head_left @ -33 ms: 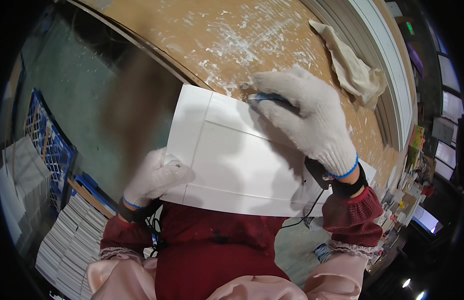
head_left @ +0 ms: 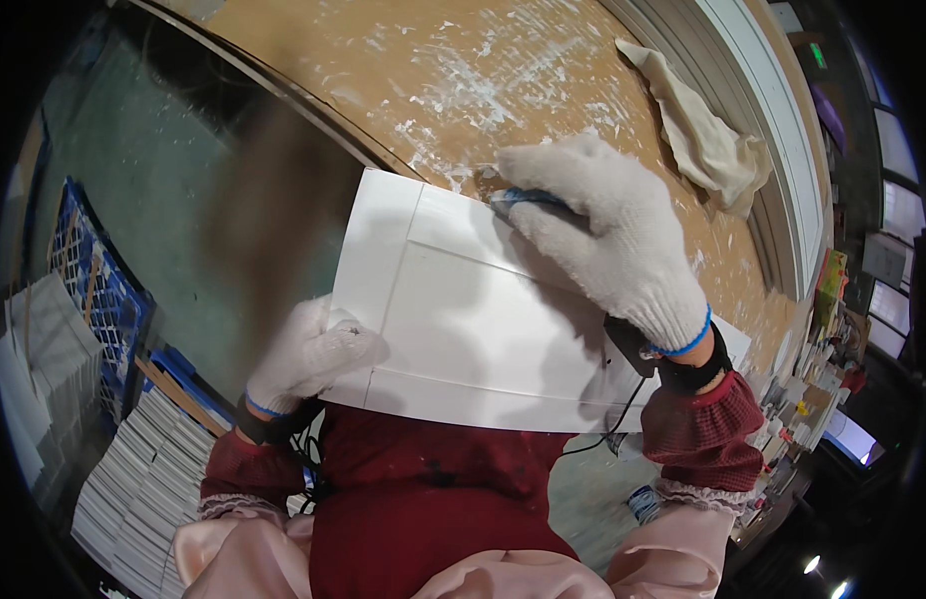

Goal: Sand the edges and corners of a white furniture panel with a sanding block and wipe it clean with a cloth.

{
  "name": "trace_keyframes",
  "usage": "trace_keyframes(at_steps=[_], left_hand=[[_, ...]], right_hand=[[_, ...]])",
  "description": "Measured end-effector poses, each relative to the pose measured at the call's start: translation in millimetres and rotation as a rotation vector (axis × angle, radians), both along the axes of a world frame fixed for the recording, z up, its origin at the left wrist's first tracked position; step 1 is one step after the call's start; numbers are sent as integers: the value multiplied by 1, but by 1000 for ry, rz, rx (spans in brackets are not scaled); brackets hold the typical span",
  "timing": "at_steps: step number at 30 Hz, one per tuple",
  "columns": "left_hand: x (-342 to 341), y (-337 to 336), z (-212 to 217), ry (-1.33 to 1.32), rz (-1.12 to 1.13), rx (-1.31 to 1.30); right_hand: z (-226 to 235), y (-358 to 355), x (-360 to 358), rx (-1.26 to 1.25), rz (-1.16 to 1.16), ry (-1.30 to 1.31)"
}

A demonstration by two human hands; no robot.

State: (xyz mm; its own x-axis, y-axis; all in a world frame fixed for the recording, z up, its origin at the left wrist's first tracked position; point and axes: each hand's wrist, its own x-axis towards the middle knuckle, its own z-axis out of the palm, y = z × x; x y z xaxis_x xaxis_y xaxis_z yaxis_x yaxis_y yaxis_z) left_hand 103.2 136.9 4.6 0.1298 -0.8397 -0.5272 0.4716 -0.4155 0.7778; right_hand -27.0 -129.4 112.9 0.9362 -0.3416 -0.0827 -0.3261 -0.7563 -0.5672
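A white panel [head_left: 453, 309] with a recessed middle and a raised border lies tilted in front of me, its far edge against the workbench. My left hand [head_left: 318, 349], in a white knit glove, grips the panel's left edge, thumb on its face. My right hand [head_left: 613, 230], gloved alike with a blue cuff, is above the panel's far edge. Between its thumb and fingers is a small blue tool [head_left: 533, 197]; the fingers hide most of it, so its kind is unclear. The tool's tip is close to the panel's far edge.
The brown workbench [head_left: 383, 60] is spattered with white flakes. A cream cloth [head_left: 697, 130] lies on it, beside long stacked mouldings [head_left: 772, 150]. Stacked white boards [head_left: 143, 489] stand at lower left near a blue plastic crate [head_left: 93, 290]. A brown blur hangs left of the panel.
My right hand has shifted slightly to the left along the panel's far edge with the blue tool. My left hand and the panel stay where they were.
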Motion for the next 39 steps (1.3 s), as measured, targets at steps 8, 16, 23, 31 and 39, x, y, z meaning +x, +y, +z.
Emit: trace_keyframes(at_steps=[8, 16, 23, 31, 39], left_hand=[[-5, -9, 11, 55, 72, 32], [-4, -7, 10, 99, 147, 24], [1, -6, 5, -100, -58, -50], [-1, -13, 17, 121, 24, -40], [0, -13, 16, 79, -20, -64]], right_hand=[[6, -8, -8, -15, 10, 61], [9, -5, -8, -9, -18, 104], [9, 0, 8, 85, -33, 3], [-9, 16, 45, 103, -19, -83], [4, 15, 48, -9, 37, 84]])
